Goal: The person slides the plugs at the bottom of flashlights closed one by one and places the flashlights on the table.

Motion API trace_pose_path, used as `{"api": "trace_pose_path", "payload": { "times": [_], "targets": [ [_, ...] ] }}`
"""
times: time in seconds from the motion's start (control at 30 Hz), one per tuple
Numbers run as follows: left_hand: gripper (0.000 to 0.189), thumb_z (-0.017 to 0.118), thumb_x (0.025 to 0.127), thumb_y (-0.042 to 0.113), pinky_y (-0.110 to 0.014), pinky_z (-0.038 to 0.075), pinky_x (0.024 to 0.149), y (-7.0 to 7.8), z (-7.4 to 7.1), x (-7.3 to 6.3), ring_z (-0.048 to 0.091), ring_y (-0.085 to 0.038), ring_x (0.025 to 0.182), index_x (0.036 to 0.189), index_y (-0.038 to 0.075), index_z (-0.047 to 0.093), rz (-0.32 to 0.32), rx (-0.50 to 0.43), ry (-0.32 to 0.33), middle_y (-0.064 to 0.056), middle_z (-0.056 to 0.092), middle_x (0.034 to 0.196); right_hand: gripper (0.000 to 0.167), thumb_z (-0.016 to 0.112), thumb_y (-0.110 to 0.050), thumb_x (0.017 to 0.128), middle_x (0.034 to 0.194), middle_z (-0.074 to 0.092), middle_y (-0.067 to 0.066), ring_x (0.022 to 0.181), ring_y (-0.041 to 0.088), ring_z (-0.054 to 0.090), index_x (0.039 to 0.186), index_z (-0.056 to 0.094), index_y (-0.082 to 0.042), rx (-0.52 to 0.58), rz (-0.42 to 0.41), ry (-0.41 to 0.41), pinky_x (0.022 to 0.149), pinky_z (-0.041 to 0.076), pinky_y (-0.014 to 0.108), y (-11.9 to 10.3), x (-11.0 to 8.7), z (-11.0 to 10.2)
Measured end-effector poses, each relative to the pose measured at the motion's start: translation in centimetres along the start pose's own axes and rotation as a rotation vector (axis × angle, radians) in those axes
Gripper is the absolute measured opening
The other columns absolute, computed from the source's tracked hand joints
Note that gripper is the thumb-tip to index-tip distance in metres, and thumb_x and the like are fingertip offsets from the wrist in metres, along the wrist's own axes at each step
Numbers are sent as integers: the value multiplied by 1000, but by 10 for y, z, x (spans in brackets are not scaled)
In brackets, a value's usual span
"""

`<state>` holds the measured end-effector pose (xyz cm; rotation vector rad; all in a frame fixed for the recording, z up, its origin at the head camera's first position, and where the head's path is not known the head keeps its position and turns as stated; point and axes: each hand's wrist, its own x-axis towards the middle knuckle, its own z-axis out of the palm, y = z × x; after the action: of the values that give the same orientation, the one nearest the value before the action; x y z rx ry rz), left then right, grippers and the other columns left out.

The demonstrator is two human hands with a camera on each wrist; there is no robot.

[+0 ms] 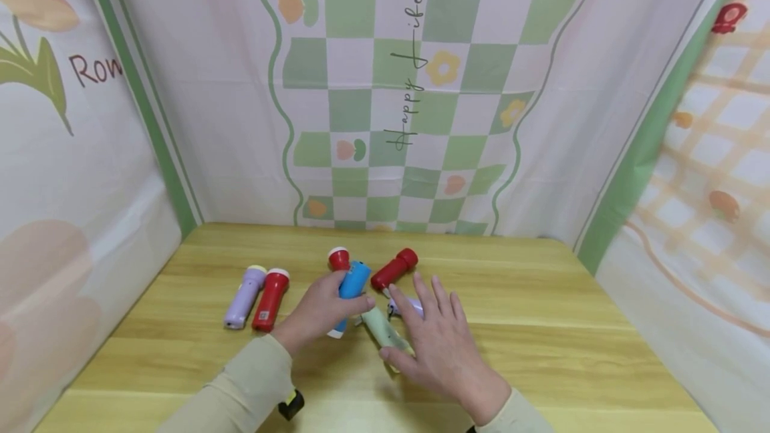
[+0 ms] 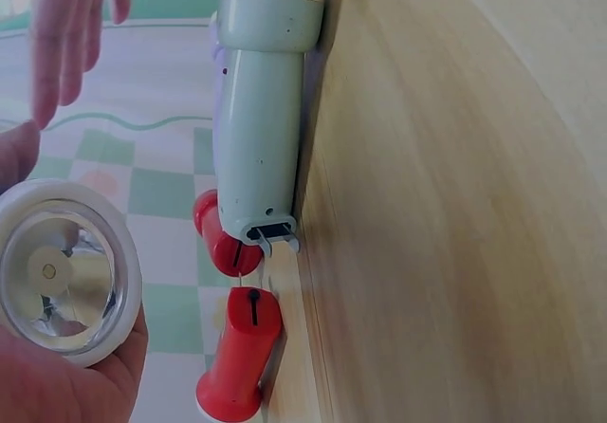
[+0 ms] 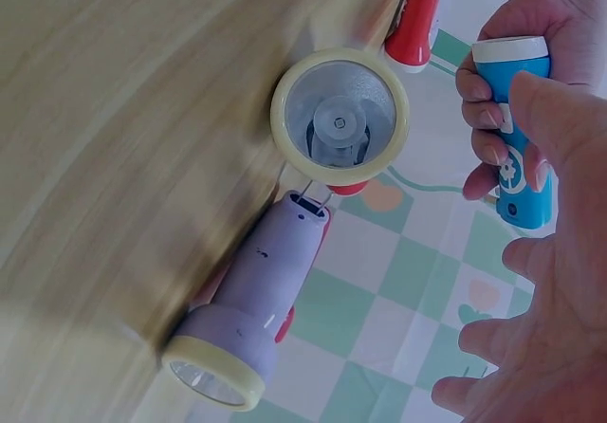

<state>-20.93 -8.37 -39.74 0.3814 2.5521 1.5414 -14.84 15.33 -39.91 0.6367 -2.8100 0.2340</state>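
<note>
My left hand (image 1: 317, 309) grips a blue flashlight (image 1: 356, 279) with a white rim, held above the table. In the left wrist view its lens ring (image 2: 128, 262) faces the camera. My right hand (image 1: 444, 349) hovers with fingers spread, holding nothing, over a pale green flashlight (image 1: 380, 327) and a purple flashlight (image 1: 414, 307), which it partly hides in the head view. Both lie on the table with metal prongs sticking out of their tail ends; the right wrist view shows the purple one's body (image 3: 270, 266) and the green one's cream rim (image 3: 400, 110).
Behind the hands lie a red flashlight (image 1: 394, 270) and another red one with a white rim (image 1: 339, 258). A purple flashlight (image 1: 243, 299) and a red one (image 1: 272, 299) lie side by side at the left. Printed cloth (image 1: 403, 85) hangs behind the wooden table (image 1: 541, 326).
</note>
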Motion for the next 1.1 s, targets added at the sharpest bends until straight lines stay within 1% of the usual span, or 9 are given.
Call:
{"api": "trace_pose_path", "payload": {
  "times": [0.1, 0.2, 0.3, 0.43, 0.57, 0.8, 0.97, 1.1],
  "targets": [
    [82, 78, 88, 54, -50, 59, 93, 1, 0, 0, 63, -26, 102, 148, 5, 51, -3, 32, 16, -9, 65, 123, 88, 64, -67, 93, 171, 18, 24, 154, 55, 18, 165, 27, -32, -4, 0, -2, 115, 24, 78, 0, 0, -1],
    [83, 79, 88, 54, -47, 60, 89, 1, 0, 0, 63, -25, 99, 147, 4, 50, 4, 50, 26, -10, 64, 122, 88, 64, -67, 93, 170, 19, 24, 154, 55, 19, 165, 28, -32, -7, -2, -2, 115, 25, 78, 0, 0, -1],
    [79, 80, 87, 51, -42, 61, 82, 0, 1, 1, 65, -24, 93, 142, 3, 51, 15, 31, 13, -11, 63, 118, 88, 64, -67, 93, 170, 20, 25, 154, 55, 19, 165, 29, -32, -8, -2, -2, 115, 25, 78, 0, 0, -1],
    [69, 80, 89, 47, -36, 61, 73, -1, 2, 0, 66, -22, 82, 133, 2, 53, 36, -13, -21, -12, 63, 108, 88, 63, -68, 93, 170, 21, 25, 154, 55, 19, 165, 28, -32, -6, 2, -5, 115, 25, 78, 0, -1, -1],
    [63, 77, 92, 45, -35, 60, 72, 0, 3, -1, 66, -21, 80, 131, 1, 54, 45, -19, -30, -11, 63, 104, 88, 63, -68, 93, 170, 21, 25, 154, 55, 19, 165, 28, -32, -10, 3, -5, 115, 25, 78, 1, -1, -1],
    [58, 73, 95, 45, -35, 60, 76, 4, 4, -4, 64, -22, 84, 131, 4, 54, 28, -22, -32, -10, 62, 107, 87, 65, -66, 92, 170, 23, 25, 154, 55, 20, 165, 30, -32, -6, 2, 6, 114, 27, 78, 1, -2, 0],
    [49, 69, 99, 42, -35, 60, 74, 4, 5, -5, 65, -22, 81, 129, 5, 54, 38, -40, -34, -9, 63, 102, 87, 65, -67, 92, 169, 23, 25, 154, 55, 19, 164, 31, -32, -4, 2, 7, 114, 26, 78, 1, -2, 0],
    [51, 67, 100, 45, -35, 60, 74, 4, 5, -6, 66, -21, 81, 130, 5, 54, 52, -39, -36, -8, 64, 100, 88, 65, -67, 92, 169, 23, 25, 154, 55, 19, 164, 30, -32, -9, 4, 5, 115, 26, 78, 1, -2, 0]
  ]
}}
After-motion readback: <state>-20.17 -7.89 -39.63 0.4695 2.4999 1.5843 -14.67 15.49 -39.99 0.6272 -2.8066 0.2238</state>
